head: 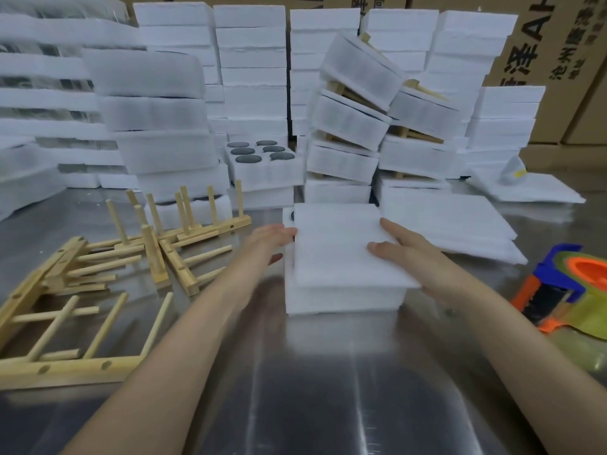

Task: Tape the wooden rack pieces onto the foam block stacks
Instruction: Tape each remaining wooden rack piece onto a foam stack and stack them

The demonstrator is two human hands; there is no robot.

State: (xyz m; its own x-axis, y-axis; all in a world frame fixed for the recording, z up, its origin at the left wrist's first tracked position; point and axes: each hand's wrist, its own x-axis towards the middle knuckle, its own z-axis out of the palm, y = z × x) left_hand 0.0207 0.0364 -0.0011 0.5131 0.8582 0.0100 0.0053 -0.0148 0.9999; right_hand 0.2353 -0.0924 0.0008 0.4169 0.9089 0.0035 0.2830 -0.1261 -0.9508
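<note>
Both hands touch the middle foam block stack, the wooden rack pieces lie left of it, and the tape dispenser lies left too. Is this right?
Not fully. In the head view the tape dispenser lies right of the foam block stack. The wooden rack pieces and the hands are as you say.

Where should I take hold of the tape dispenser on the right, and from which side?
Probably the orange-and-black handle of the tape dispenser, with the fingers coming from the near left. It sticks out leftward, while the roll is bulky and partly out of frame.
</note>
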